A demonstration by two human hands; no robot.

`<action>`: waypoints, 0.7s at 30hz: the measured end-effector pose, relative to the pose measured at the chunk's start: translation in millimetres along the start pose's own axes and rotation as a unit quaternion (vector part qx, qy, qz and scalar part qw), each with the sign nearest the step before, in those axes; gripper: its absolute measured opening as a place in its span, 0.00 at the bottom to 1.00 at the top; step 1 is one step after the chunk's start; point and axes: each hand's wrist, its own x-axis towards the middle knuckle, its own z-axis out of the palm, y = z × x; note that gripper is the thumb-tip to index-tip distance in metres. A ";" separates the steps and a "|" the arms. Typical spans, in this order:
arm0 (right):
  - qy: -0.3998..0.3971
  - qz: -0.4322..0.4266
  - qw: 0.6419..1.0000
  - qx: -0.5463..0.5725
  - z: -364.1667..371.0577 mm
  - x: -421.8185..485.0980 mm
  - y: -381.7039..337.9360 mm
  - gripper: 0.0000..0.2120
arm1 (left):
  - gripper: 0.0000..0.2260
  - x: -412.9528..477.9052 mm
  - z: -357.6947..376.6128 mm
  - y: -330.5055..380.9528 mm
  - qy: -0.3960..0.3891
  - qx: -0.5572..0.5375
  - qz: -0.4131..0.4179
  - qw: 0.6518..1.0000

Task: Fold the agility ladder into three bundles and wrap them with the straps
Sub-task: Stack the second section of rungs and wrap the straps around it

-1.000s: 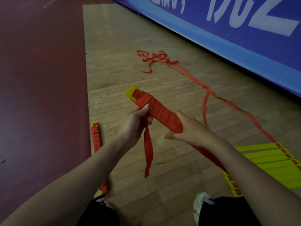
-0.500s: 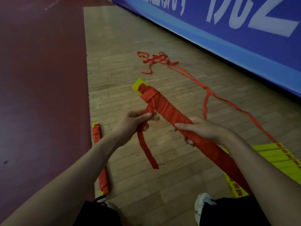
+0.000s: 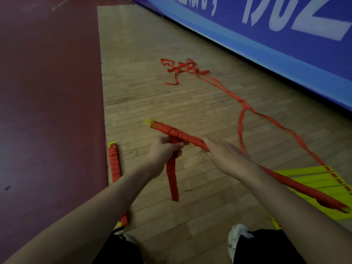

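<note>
Red strap (image 3: 172, 178) in left hand (image 3: 163, 151); right hand (image 3: 222, 156) grips wrapped bundle (image 3: 181, 135).

Two red-wrapped bundles: the held bundle (image 3: 182, 136) mid-frame and the floor bundle (image 3: 114, 164) at lower left. One loose stack of yellow rungs (image 3: 314, 178) at lower right. Two hands, the left hand (image 3: 162, 151) and the right hand (image 3: 222, 153). One white shoe (image 3: 236, 235) at the bottom edge. One blue banner (image 3: 266, 35) at upper right.

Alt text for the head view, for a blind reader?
Two bare hands hold a strap-wrapped ladder bundle over a wooden floor: left hand grips the loose strap tail, right hand grips the bundle. A finished bundle lies left; yellow rungs lie right.
</note>
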 end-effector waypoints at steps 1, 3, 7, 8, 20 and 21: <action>0.006 0.000 1.000 -0.031 2.9 1.4 -0.7 0.21 | 0.03 0.3 -0.3 1.0 -0.003 -0.022 -0.007 1.000; 0.014 0.005 0.996 -0.084 6.1 1.3 -4.8 0.28 | 0.08 1.5 -0.4 4.0 0.008 -0.066 -0.027 0.997; 0.063 -0.018 0.992 -0.111 5.9 -3.4 -10.1 0.32 | 0.08 3.5 2.6 7.6 0.073 -0.173 -0.053 0.981; 0.080 -0.024 0.992 -0.090 2.4 -4.2 -11.4 0.31 | 0.08 3.6 2.8 9.0 0.067 -0.201 -0.055 0.976; -0.188 0.031 0.894 0.405 -31.5 -8.8 8.3 0.09 | 0.09 5.4 -7.7 16.0 -0.009 -0.223 0.024 0.974; -0.207 0.040 0.883 0.420 -31.3 -10.3 7.6 0.09 | 0.09 5.4 -8.4 15.2 -0.011 -0.221 0.023 0.975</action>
